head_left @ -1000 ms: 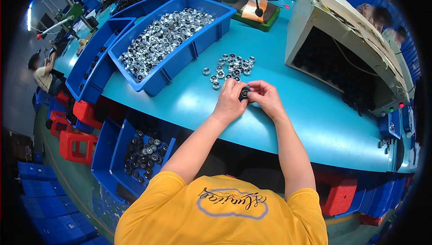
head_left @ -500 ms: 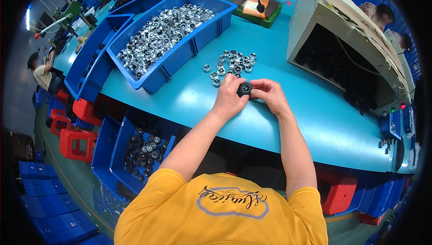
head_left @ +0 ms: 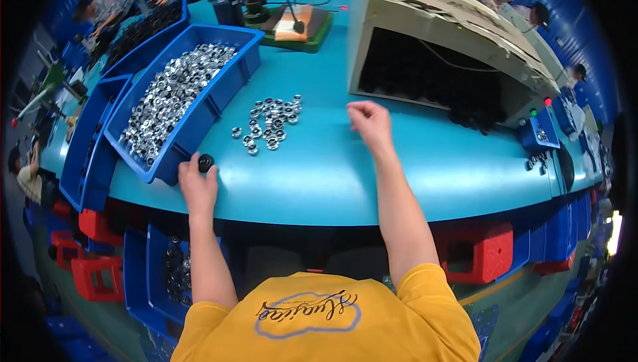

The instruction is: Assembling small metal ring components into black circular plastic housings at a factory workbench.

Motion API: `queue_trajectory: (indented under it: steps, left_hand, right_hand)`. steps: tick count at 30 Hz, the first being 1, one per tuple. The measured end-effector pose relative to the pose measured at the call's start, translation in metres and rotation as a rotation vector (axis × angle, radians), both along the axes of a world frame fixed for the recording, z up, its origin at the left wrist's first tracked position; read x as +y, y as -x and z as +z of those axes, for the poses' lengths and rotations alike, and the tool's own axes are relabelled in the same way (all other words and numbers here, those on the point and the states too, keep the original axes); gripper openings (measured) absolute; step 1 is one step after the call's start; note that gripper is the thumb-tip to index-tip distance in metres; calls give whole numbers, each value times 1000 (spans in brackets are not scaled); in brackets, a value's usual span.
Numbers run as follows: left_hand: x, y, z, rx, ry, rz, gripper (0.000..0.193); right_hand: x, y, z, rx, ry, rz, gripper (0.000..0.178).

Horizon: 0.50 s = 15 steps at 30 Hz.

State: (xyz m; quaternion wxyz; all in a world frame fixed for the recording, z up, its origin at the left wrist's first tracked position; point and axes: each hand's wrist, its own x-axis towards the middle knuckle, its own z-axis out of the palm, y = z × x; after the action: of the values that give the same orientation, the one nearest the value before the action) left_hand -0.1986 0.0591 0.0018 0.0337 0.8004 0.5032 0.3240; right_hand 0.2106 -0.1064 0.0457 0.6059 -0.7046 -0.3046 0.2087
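Just off the near corner of the blue bin (head_left: 211, 108), our left grip (head_left: 198, 186) pinches the black wheel (head_left: 206, 162) between thumb and fingers! Our right grip (head_left: 371, 124)? Curled, well right of bin and wheel; whether it's holding anything, we can't tell.

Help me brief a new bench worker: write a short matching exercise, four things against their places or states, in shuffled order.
1. Left hand
2. Right hand
3. Loose silver parts
4. Large blue bin

A. Spread on the turquoise table
B. Heaped with shiny pieces
C. At a round black part
D. Fingers bent, no part visible in them

Pairs: 1-C, 2-D, 3-A, 4-B
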Motion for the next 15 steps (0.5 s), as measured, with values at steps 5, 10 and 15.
queue_trajectory:
  steps: [5,10,15]
  left_hand:
    - [-12,-4,4,-106,-156,7,50]
    - [-59,-46,32,-248,-184,-210,36]
    - [-94,-109,54,-297,-98,-536,29]
  right_hand:
    - [-29,-101,0,-511,258,-504,29]
    - [-33,-124,-6,-653,482,-527,37]
    - [-22,-139,-15,-656,397,-525,33]
